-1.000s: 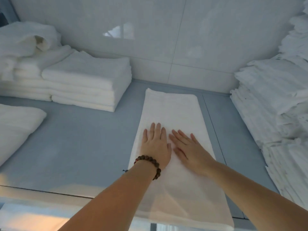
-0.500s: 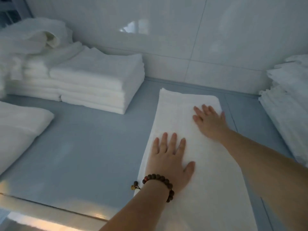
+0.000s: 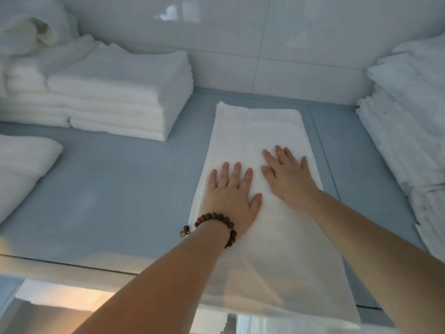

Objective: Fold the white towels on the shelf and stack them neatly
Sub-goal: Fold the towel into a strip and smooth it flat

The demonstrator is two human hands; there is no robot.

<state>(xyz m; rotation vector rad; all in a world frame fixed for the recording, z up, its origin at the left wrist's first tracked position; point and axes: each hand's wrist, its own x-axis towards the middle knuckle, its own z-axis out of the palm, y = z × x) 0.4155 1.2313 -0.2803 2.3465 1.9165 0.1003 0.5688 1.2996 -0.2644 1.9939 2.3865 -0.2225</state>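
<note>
1. My left hand (image 3: 231, 196) lies flat on the white towel (image 3: 260, 131), fingers straight and slightly spread, thumb out to the right.
2. My right hand (image 3: 286, 179) lies flat just beside it, a little farther from me, fingers straight and angled toward the far left. Neither hand grips anything; the two are close but not touching.
3. The towel is a long, narrow folded strip on the pale blue shelf (image 3: 120, 189). It runs from near the tiled wall (image 3: 289, 44) back toward me, and its near end hangs over the shelf's front edge.
4. A bracelet (image 3: 216, 225) of dark brown beads sits on my left wrist, with a small tassel of beads hanging off its left side.
5. At the back left stands a stack of folded towels (image 3: 125, 92), well apart from my strip, with loose crumpled towels (image 3: 29, 27) behind and on top of it.
6. Another folded towel (image 3: 21, 165) lies at the left edge.
7. A tall pile of towels (image 3: 409, 128) fills the right side, near the strip but not touching it.
</note>
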